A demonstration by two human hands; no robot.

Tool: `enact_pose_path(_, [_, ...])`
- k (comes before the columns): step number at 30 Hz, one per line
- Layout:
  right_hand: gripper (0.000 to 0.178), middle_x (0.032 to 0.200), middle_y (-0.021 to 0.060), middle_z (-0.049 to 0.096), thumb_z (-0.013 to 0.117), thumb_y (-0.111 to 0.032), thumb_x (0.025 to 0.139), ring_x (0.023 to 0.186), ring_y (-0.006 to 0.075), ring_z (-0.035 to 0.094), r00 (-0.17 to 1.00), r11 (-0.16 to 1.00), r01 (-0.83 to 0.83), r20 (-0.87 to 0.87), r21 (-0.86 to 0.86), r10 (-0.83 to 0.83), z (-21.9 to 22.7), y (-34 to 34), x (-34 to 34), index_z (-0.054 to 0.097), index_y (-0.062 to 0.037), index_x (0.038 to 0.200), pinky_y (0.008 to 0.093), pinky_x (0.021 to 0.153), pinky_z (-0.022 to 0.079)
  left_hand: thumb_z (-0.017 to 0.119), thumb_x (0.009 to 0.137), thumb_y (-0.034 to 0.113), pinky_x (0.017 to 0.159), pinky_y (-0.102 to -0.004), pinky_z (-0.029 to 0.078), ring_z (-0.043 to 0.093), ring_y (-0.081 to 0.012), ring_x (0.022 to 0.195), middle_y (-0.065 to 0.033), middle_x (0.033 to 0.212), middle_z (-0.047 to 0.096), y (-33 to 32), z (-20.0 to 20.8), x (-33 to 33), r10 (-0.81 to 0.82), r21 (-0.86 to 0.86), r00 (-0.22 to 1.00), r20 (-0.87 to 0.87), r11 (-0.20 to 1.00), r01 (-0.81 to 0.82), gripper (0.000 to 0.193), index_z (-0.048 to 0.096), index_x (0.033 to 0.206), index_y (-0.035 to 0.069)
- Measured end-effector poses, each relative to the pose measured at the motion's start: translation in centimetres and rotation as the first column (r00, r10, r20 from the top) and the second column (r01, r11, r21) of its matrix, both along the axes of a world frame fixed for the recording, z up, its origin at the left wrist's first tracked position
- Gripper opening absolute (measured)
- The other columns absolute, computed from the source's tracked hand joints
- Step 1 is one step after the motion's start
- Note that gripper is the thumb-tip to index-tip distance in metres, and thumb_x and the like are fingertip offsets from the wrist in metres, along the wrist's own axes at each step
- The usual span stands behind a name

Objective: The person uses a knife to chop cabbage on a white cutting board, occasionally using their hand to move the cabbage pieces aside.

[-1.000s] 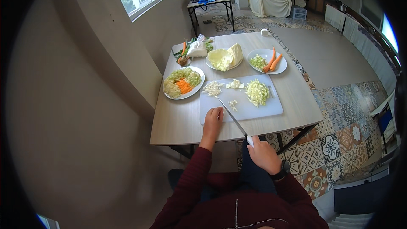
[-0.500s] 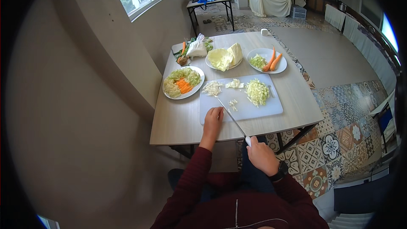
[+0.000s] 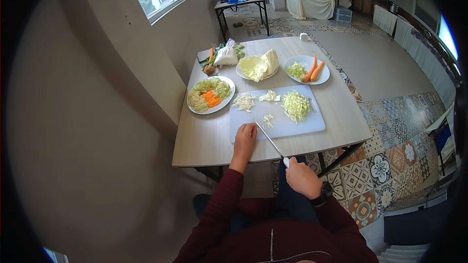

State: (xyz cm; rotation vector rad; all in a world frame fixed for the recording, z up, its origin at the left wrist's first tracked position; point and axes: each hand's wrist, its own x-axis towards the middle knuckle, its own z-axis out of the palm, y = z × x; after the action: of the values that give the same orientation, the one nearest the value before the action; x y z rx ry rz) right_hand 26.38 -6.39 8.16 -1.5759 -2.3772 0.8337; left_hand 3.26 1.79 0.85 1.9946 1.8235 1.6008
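My right hand (image 3: 303, 179) is wrapped round the white handle of a kitchen knife (image 3: 269, 140). The blade slants up and leftward over the front of the white cutting board (image 3: 304, 127), its tip close to my left fingers. My left hand (image 3: 245, 137) rests at the board's front left part with its fingers curled together; what they hold, if anything, is hidden. Across the board lie pale shredded strips (image 3: 244, 101), a few small cut pieces (image 3: 267, 120), a small stack of pale cabbage pieces (image 3: 270, 96) and a larger heap of shredded cabbage (image 3: 296, 106).
Left of the board stands a plate of shredded vegetables (image 3: 210, 98). Behind it are a plate of cabbage leaves (image 3: 257, 68), a plate (image 3: 325, 77) with carrots and shreds, and a white bag (image 3: 226, 56) among greens. A small white object (image 3: 303, 37) sits at the table's far edge.
The knife tip has shifted slightly right and back toward me, and my right hand has moved a little to the right. My left hand stays almost in place.
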Motion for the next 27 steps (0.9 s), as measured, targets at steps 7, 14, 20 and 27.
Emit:
enact_pose_path(7, [0.025,0.08,0.031,0.066,0.056,-0.018,0.095,0.08,0.0483,0.066,1.0,1.0,0.007,0.022,-0.006,-0.006,-0.5,0.4,0.8,0.051,0.006,0.099,0.0558,0.072,0.054,0.068,0.088,0.001,0.069,-0.0393,0.054,0.066,-0.0308,0.077,-0.0155,0.087,0.068,0.3,-0.3,0.0,0.028,0.012,0.999,-0.021,1.0,-0.028,0.009,0.067,0.097,0.001])
enact_pose_path(14, [0.026,0.08,0.0304,0.066,0.058,-0.019,0.094,0.08,0.0485,0.065,0.998,1.0,-0.019,0.055,-0.025,0.02,0.8,0.3,2.7,0.051,0.0055,0.098,0.0567,0.072,0.052,0.066,0.088,0.0,0.07,-0.039,0.054,0.067,-0.031,0.078,-0.016,0.087,0.068,0.3,-0.2,0.0,0.036,0.046,0.998,-0.049,0.998,-0.033,0.01,0.068,0.098,0.001])
enact_pose_path(20, [0.027,0.079,0.0302,0.065,0.06,-0.021,0.093,0.078,0.0484,0.065,0.999,0.999,-0.026,0.029,0.036,0.025,0.9,0.2,2.7,0.051,0.0043,0.098,0.0556,0.071,0.052,0.065,0.088,-0.001,0.071,-0.0384,0.054,0.067,-0.0301,0.077,-0.0153,0.088,0.068,0.2,0.1,0.0,0.012,0.034,1.0,-0.022,0.999,-0.012,0.011,0.069,0.099,0.001])
enact_pose_path(27, [0.027,0.078,0.0308,0.065,0.06,-0.022,0.093,0.077,0.0491,0.064,1.0,0.996,0.014,-0.024,0.09,-0.012,1.0,-0.4,2.6,0.052,0.0042,0.097,0.0559,0.071,0.051,0.066,0.088,-0.002,0.07,-0.0381,0.054,0.066,-0.0298,0.078,-0.0154,0.088,0.067,-0.1,0.5,0.2,0.005,0.052,1.0,-0.019,0.999,-0.004,0.016,0.071,0.102,0.001])
